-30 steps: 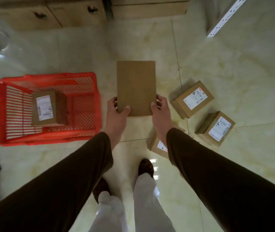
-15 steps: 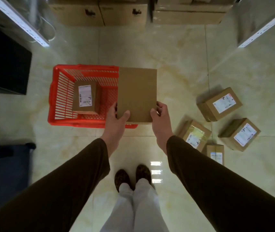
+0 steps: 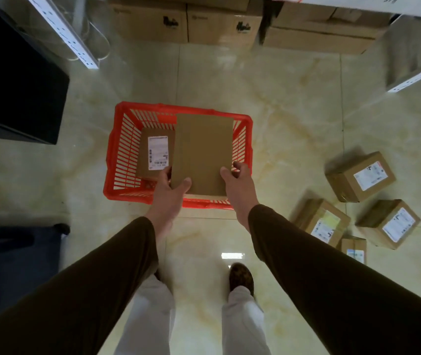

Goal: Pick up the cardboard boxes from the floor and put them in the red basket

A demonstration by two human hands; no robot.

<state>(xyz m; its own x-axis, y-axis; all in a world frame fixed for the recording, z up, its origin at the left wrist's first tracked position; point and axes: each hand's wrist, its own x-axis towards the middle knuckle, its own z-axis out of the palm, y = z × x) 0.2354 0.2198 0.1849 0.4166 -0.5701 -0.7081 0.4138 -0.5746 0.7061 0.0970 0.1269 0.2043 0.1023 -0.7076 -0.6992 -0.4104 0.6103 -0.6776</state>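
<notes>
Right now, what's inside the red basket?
One labelled box lies inside the red basket. Both hands hold a plain box over it, hiding the basket's right part.

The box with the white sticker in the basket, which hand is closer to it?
Left. The left hand overlaps the near corner of the labelled box in the basket. The right hand is across the plain box both hands hold.

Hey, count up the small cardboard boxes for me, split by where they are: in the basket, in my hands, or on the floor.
In the red basket: 1, the labelled box
Held by left hand and right hand: 1, the plain box
On the floor, right side: 4
Total: 6
</notes>
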